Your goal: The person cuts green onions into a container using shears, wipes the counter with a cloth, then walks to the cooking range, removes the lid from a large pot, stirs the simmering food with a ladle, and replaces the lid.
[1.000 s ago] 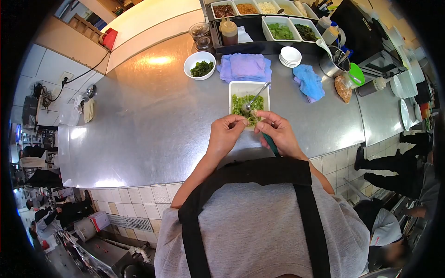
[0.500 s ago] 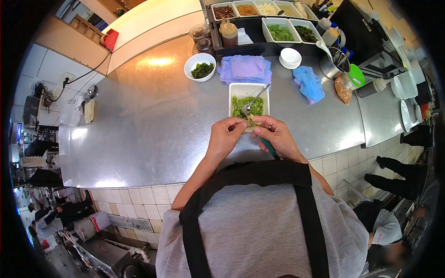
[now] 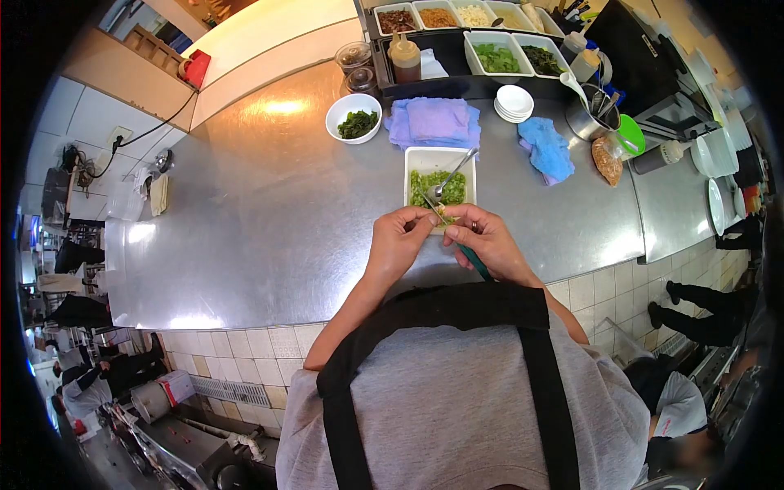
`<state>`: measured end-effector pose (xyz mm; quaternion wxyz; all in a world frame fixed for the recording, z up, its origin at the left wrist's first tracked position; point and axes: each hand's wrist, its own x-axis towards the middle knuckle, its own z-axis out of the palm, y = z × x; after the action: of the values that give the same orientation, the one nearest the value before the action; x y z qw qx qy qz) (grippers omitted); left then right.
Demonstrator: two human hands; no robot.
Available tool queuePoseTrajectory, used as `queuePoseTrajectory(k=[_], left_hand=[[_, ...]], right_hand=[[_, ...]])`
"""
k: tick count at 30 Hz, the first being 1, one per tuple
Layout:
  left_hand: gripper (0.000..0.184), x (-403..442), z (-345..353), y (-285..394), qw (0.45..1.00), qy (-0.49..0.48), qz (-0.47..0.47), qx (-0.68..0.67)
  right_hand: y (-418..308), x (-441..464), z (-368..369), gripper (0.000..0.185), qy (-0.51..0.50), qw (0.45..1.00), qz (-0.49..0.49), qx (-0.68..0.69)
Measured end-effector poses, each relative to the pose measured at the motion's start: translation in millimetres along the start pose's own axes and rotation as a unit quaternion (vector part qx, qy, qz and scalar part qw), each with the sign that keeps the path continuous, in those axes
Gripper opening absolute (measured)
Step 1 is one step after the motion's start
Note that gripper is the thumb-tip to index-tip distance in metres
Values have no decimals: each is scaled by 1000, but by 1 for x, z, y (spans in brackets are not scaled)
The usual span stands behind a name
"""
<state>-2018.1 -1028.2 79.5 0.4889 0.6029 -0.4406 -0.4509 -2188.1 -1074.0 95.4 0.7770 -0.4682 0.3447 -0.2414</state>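
Note:
A white square dish [image 3: 468, 166] in front of me holds chopped green pieces [image 3: 453, 190], with a metal spoon [image 3: 458, 169] leaning over its far right edge. Over the dish's near edge, my right hand [image 3: 486, 238] is closed on a green-handled knife [image 3: 476, 263]. Its thin blade points up and left over the green pieces. My left hand [image 3: 400, 237] is closed too, thumb and fingertips pinched together beside the blade. Something small and pale seems to lie between the fingertips of both hands, but it is too small to name.
Beyond the dish lie folded purple cloths [image 3: 433, 121] and a blue cloth [image 3: 545, 149]. A white bowl of dark greens [image 3: 358, 125], stacked small white dishes [image 3: 514, 102] and a metal utensil pot [image 3: 586, 124] stand around them. Other people [image 3: 678, 400] are at the right and left edges.
My hands stay almost in place; the knife blade shows more clearly between the fingertips now. The whole view has shifted slightly. At the right, a person's dark-clothed legs have moved a little.

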Motion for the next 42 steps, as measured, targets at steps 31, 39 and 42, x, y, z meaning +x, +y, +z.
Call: queuePoseTrajectory(k=[31,39,42], left_hand=[[16,0,-7,6,995,-44,-73,-52],[17,0,-6,3,996,-43,-67,-43],[16,0,-7,2,997,-39,-61,-38]], right_hand=[[-2,-4,-6,34,18,1000,2,19],[6,0,-4,33,12,1000,11,-15],[10,1,-3,31,25,999,-12,-26]])
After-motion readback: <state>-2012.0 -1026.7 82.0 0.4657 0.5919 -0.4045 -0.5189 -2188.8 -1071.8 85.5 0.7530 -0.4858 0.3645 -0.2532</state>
